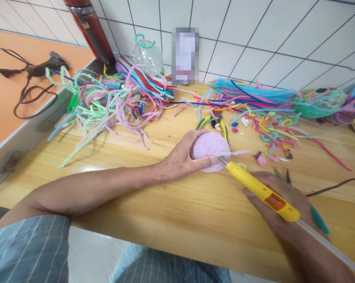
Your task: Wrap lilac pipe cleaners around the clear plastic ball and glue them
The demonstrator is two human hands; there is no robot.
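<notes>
My left hand (pixel 184 157) is wrapped round a ball coiled in lilac pipe cleaner (pixel 211 147), its thumb along the near side. A loose lilac end sticks out to the right of the ball. In my right hand (pixel 279 200) is a yellow hot glue gun (pixel 251 182) with a long pale glue stick (pixel 327 243) running out of its back. The gun's metal tip meets the ball's right side, close to my left thumb. A tool with a green handle (pixel 319 220) lies partly hidden beneath my right hand.
Yellow-and-black pliers (pixel 223 127) lie behind the ball. Pipe cleaner heaps spread at left (pixel 115 106) and right (pixel 276 131). A clear bottle piece (pixel 149 57), a blurred phone-like object (pixel 185 57) and a red flask (pixel 91 31) stand along the tiled wall. A dark cable (pixel 336 184) enters from the right.
</notes>
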